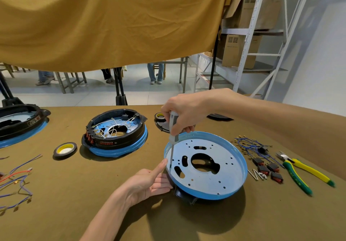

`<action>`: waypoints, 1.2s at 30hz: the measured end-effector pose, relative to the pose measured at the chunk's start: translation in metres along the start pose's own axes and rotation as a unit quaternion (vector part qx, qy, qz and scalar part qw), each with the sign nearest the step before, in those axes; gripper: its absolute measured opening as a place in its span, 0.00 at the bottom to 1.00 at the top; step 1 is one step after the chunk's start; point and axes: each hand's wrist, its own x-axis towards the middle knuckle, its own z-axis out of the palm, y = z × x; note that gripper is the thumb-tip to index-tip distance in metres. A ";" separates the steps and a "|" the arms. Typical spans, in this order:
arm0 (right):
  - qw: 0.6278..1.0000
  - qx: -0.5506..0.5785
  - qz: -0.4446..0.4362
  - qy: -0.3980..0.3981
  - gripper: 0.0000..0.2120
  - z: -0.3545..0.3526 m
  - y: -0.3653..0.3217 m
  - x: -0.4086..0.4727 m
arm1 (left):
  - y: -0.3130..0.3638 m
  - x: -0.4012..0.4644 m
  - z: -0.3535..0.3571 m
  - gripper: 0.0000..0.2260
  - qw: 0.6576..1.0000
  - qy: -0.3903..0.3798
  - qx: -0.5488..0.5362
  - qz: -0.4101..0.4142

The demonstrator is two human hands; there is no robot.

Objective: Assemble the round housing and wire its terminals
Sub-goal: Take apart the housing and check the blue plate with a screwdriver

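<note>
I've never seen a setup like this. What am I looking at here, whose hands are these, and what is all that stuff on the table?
There is no machine: this one picture comes from a camera worn on a person's head, looking down at their own two hands. The right hand grips a screwdriver, its tip set near the left edge of a round metal plate with a blue rim. The left hand steadies that rim with straight fingers. Further back sits a similar housing, already fitted with a black ring and wires. Also on the brown cloth: a roll of tape, loose wires on the left, and on the right blue wires, small black switches and yellow-green pliers.
</note>
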 end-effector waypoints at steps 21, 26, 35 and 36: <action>0.958 0.239 0.042 0.155 0.16 0.001 0.067 -0.072 | 0.006 -0.010 0.010 0.40 0.998 0.039 -0.052 0.008; 0.841 0.414 0.194 0.291 0.14 0.085 0.123 -0.102 | 0.017 -0.007 0.032 0.35 0.996 0.066 -0.058 0.034; 0.849 0.229 0.379 0.287 0.11 0.210 0.164 -0.106 | 0.059 -0.016 0.057 0.09 0.958 0.202 -0.085 0.184; 0.861 0.196 0.380 0.274 0.11 0.213 0.163 -0.105 | 0.066 -0.017 0.058 0.12 0.946 0.218 -0.056 0.235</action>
